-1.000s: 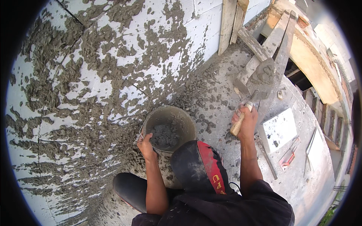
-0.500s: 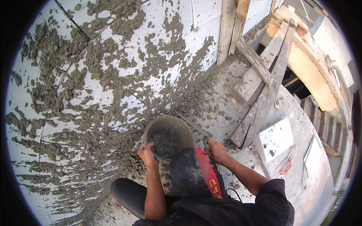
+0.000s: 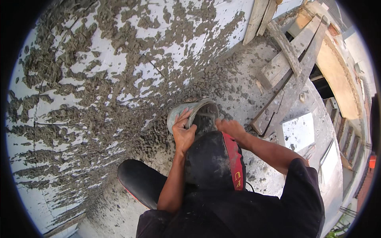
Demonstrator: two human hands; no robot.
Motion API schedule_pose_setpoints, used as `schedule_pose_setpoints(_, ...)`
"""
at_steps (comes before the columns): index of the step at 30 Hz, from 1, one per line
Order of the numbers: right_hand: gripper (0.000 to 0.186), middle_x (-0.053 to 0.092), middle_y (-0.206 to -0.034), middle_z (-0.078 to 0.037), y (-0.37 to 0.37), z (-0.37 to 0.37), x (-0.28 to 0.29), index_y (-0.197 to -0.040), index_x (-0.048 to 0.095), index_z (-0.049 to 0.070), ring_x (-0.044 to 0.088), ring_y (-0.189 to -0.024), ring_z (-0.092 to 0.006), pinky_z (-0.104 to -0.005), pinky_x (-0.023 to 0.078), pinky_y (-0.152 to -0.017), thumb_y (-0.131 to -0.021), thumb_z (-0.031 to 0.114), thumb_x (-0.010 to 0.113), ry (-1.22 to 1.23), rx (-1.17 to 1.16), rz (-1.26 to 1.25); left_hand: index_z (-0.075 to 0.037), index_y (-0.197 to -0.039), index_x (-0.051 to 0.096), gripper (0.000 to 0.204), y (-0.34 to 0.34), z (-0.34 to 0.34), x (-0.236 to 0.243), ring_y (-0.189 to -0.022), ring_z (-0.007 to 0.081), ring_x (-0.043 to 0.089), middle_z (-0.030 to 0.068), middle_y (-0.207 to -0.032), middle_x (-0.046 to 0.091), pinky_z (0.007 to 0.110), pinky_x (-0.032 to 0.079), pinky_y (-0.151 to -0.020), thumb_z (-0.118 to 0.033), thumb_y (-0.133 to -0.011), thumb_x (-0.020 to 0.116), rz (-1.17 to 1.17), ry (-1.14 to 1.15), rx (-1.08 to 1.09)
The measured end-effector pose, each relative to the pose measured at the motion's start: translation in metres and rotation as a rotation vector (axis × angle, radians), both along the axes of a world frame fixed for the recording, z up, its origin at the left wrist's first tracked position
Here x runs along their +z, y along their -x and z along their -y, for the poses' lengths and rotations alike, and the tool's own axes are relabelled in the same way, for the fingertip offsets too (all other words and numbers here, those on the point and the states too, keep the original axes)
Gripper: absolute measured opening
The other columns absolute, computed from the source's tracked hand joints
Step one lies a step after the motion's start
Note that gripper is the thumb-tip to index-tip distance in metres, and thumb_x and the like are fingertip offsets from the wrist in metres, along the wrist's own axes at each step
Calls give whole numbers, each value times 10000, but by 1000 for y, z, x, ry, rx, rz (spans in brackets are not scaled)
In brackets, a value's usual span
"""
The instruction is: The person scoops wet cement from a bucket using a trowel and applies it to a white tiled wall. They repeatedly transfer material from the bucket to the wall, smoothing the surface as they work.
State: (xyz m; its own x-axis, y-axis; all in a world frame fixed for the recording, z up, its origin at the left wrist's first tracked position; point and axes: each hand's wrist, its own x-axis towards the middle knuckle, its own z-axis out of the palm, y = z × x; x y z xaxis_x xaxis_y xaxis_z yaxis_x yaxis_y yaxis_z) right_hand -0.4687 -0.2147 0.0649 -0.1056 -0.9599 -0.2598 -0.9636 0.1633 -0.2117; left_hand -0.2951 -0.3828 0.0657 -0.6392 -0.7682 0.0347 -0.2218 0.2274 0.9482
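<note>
A grey bucket (image 3: 186, 111) with wet mortar inside lies tipped on its side on the gritty floor, its dark mouth facing me. My left hand (image 3: 183, 134) grips the bucket's near rim, thumb and fingers wrapped over the edge. At the right side of the mouth is my right hand (image 3: 231, 127), with its fingertips hidden behind my black and red cap (image 3: 216, 158), so its grip is unclear. No trowel shows.
A white block wall (image 3: 99, 51) splattered with grey mortar fills the left. Mortar crumbs cover the floor at its base. Wooden planks (image 3: 285, 63) lean at the upper right beside an opening. A white slab (image 3: 299, 131) lies right. My bent knee (image 3: 139, 180) is lower left.
The bucket went from upright to tipped on its side. My right hand came in from the planks to the bucket's mouth, and the trowel it held is out of sight. My view swung closer to the wall.
</note>
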Motion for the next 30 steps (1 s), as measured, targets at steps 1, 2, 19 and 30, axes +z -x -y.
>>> schedule_pose_setpoints(1,157,748,-935,-198,5,20,13,-1051,593,-26,779,-829,-342,-402,629,-675,-916,47,625,23,-100,-13,114,-707,645,118,-9,6,5,-1458,330,533,182,-1371,710,553,211,-1300,1,-741,650,-19,-46,32)
schedule_pose_setpoints(2,123,756,-921,-195,13,23,-5,-1019,625,-15,780,-807,-335,-408,626,-652,-923,60,609,50,-139,-43,117,-711,648,111,-4,13,5,-1457,329,534,188,-1372,708,542,209,-1302,9,-738,650,-84,-87,43)
schedule_pose_setpoints(19,280,775,-1025,-85,0,-29,-129,-1122,762,-25,677,-997,-175,-395,542,-912,-962,203,730,-124,-83,1471,72,-1334,700,516,-17,41,2,-905,128,678,66,-1103,765,292,527,-869,64,-819,677,-358,-463,382)
schedule_pose_setpoints(30,220,576,-813,-20,28,-53,64,-1047,596,18,489,-483,-100,-286,458,-463,-886,130,696,388,-883,1787,69,-1352,690,538,-12,39,15,-923,136,693,62,-1082,769,308,532,-867,52,-813,680,-277,-430,411)
